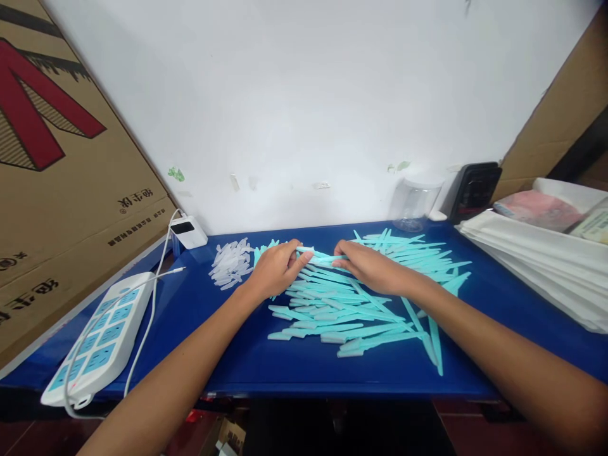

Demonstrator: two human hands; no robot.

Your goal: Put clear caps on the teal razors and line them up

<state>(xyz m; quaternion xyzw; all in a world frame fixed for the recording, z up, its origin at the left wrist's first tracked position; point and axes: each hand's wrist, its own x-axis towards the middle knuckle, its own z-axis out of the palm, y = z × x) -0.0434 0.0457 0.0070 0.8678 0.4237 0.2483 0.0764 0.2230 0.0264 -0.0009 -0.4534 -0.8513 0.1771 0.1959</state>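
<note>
Between my two hands is a turquoise eyebrow razor [323, 258]. My left hand [278, 267] pinches its left end with thumb and fingers, and my right hand [365, 263] grips the right end. Below them, many similar turquoise razors [351, 310] lie spread on the blue table, their heads mostly to the left with pale covers on them. Another heap of turquoise razors [408, 253] lies behind and right of my right hand. Left of my left hand is a pile of small translucent caps [231, 263]. More turquoise pieces [266, 247] lie partly hidden behind my left hand.
A white power strip [102, 335] with a cable lies on the left, near a small white device [189, 232]. At the back right stand a transparent jar [412, 202] and a black object [475, 190]. White trays [532, 259] are stacked right. Cardboard [71, 190] flanks the table.
</note>
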